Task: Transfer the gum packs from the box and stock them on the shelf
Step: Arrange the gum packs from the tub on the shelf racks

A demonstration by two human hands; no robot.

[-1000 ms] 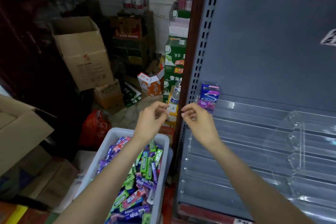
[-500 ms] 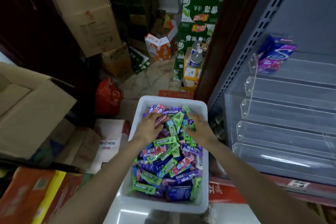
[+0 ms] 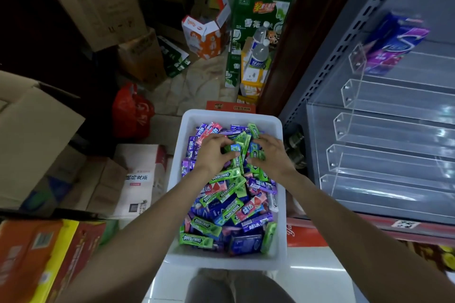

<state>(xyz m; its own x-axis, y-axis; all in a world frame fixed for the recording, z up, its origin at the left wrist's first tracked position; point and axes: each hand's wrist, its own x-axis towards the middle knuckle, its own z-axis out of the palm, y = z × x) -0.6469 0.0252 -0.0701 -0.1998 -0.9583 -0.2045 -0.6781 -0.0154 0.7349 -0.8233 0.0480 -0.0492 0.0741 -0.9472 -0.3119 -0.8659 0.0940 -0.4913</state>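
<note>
in the white box (image 3: 279,204) in front of me, both my hands are down among the loose gum packs (image 3: 222,200) near its far end: my left hand (image 3: 212,152) curls its fingers round a small blue pack (image 3: 235,147), and my right hand (image 3: 272,155) pinches a green pack (image 3: 256,155) just beside it. off to my right the clear plastic shelf (image 3: 384,130) holds one purple pack (image 3: 391,48) in its top row.

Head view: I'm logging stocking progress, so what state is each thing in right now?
White bin: heaped with loose gum packs.
Left hand: in the bin, fingers curled round packs.
Right hand: in the bin, fingers curled on packs.
Clear shelf trays: mostly bare.
Purple packs: standing in the top tray.
Orange carton: flaps open.
</note>
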